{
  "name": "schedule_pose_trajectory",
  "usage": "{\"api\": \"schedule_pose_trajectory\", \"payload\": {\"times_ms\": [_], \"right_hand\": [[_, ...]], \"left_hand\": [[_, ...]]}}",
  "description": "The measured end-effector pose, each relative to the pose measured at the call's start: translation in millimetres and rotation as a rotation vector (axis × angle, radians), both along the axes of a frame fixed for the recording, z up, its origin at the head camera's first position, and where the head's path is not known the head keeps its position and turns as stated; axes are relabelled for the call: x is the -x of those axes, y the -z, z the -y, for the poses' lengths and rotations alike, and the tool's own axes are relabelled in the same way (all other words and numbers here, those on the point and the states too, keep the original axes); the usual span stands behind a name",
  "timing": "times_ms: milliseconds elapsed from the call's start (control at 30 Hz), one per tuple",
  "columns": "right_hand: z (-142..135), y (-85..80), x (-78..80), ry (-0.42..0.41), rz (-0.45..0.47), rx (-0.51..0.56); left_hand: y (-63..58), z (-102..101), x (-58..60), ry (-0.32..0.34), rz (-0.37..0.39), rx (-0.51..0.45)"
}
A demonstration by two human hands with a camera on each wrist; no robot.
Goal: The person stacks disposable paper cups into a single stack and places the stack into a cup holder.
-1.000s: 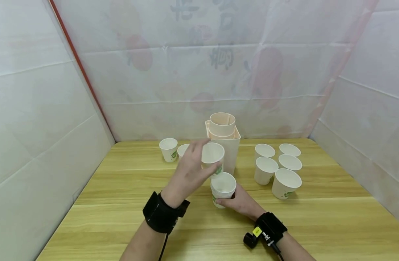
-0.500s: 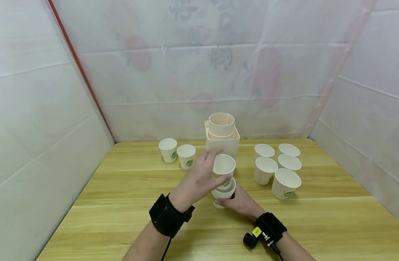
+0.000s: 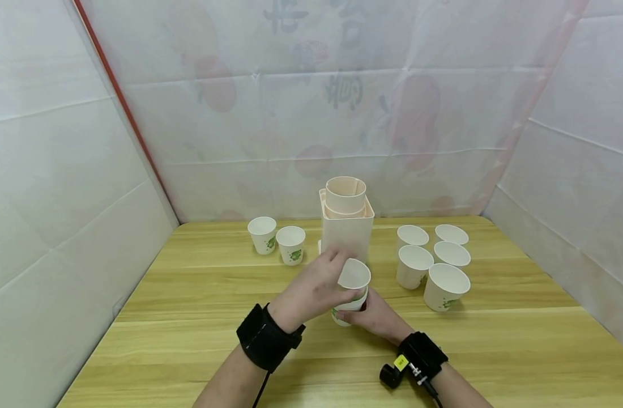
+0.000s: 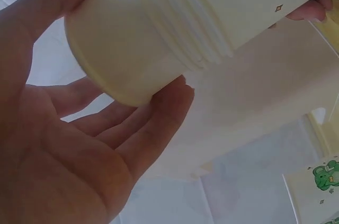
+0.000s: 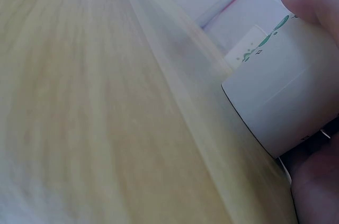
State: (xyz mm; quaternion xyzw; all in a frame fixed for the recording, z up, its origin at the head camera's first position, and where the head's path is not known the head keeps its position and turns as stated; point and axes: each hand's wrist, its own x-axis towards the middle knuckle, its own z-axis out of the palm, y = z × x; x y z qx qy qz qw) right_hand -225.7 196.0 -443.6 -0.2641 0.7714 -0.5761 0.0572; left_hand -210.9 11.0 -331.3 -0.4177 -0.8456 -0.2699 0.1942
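One white, round paper cup [image 3: 354, 274] sits in the nested white paper-cup stack [image 4: 217, 7] in front of the cream, square plastic bin [image 3: 347, 235]; we see the left hand [image 3: 311, 289] grasping it, the right hand [image 3: 380, 317] clasping the stack, probably for steadiness

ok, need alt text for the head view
A person's left hand grips the top paper cup of a stack, while the right hand holds the stack lower down, at a wooden table. Behind it stands a cream box with a cylinder in its top. Two cups stand to the left, five cups to the right.
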Motion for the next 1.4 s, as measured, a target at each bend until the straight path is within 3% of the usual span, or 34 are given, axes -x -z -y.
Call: {"api": "schedule_pose_trajectory", "payload": {"times_ms": [367,733,900,1000,1233,1400], "right_hand": [[5.5,-28.2,-15.7,-0.018,0.011,-0.014],[0.0,-0.7,2.0,0.006,-0.044,-0.031],[1.9,-3.3,-1.2,0.005,-0.013,-0.009],[4.4,-11.2,-6.6,-0.002,0.020,0.018],[7.4,-27.9,-16.2,0.014,0.042,0.018],[7.2,-29.1,-17.2,0.020,0.056,0.007]], "left_hand": [[3.9,0.5,0.6,0.016,0.095,0.065],[5.1,1.3,2.7,0.038,0.060,0.121],[0.4,5.7,5.7,0.038,0.168,0.133],[-7.6,15.2,10.7,0.021,0.208,0.116],[-31.4,48.3,30.8,-0.045,0.119,-0.025],[-35.4,69.9,53.8,-0.072,0.184,-0.137]]}}
